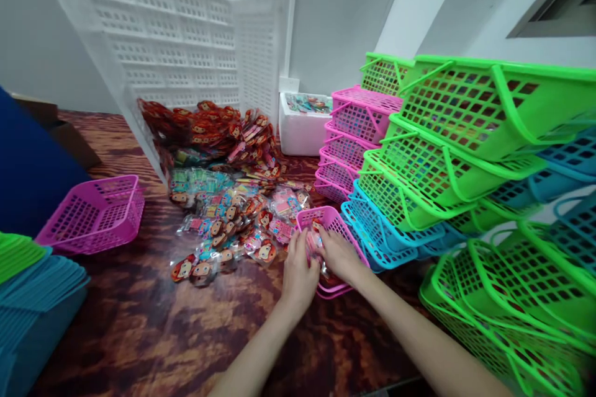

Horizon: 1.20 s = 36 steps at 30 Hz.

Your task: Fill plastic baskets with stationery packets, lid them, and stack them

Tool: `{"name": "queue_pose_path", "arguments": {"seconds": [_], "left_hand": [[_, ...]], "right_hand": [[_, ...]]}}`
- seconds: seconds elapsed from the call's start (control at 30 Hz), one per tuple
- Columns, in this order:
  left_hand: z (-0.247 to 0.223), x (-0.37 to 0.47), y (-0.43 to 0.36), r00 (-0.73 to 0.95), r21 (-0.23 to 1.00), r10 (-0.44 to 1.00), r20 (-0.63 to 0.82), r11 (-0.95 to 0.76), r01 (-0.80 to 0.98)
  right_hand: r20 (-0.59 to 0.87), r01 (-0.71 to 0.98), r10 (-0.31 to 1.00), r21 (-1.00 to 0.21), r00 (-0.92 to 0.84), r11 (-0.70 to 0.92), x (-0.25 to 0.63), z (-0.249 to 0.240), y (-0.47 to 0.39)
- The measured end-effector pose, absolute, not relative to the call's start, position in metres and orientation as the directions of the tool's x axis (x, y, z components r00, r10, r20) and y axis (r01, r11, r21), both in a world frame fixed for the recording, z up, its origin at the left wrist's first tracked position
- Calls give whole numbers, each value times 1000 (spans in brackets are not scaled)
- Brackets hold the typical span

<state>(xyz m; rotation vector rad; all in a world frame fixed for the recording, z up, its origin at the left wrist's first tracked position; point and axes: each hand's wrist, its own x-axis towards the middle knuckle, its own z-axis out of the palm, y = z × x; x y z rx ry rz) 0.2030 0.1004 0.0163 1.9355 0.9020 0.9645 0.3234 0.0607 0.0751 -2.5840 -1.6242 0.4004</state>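
Observation:
My left hand (299, 273) is at the left side of a small pink plastic basket (331, 214), fingers curled and thumb inside the rim. My right hand (339, 253) reaches into the same basket, its fingers closed around a clear-wrapped packet (313, 240) with pink and red printing. Both hands meet at this packet, and they partly cover the basket's contents. To the left of the basket lies a loose heap of cartoon-figure packets (233, 214), many with red-haired heads.
A large white crate (179, 43) lies tipped on its side, packets spilling out. An empty pink basket (100, 208) stands left, near stacked blue and green sheets (37, 298). Filled green (465, 111), pink (356, 121) and blue baskets (386, 229) are stacked at right. Behind is a white foam box (302, 130).

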Motion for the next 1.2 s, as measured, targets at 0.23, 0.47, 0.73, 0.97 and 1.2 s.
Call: {"name": "queue_pose_path", "arguments": {"seconds": [0.23,0.47,0.73,0.97,1.2], "left_hand": [[35,195,99,562,757,796,227,-507,413],[65,193,98,742,399,591,317,-793,461],[52,223,109,901,456,402,162,-840,293],[39,229,103,891,491,421,168,-820,295],[37,236,97,882,468,450,143,-816,340]], "right_hand": [[-212,834,867,-248,450,-493,347,82,50],[138,817,863,-425,485,-391,356,117,41],[-51,986,996,-146,75,-81,368,87,24],[-179,965,953,-55,243,-256,338,96,23],[-192,932,924,-84,332,-352,337,77,44]]}}
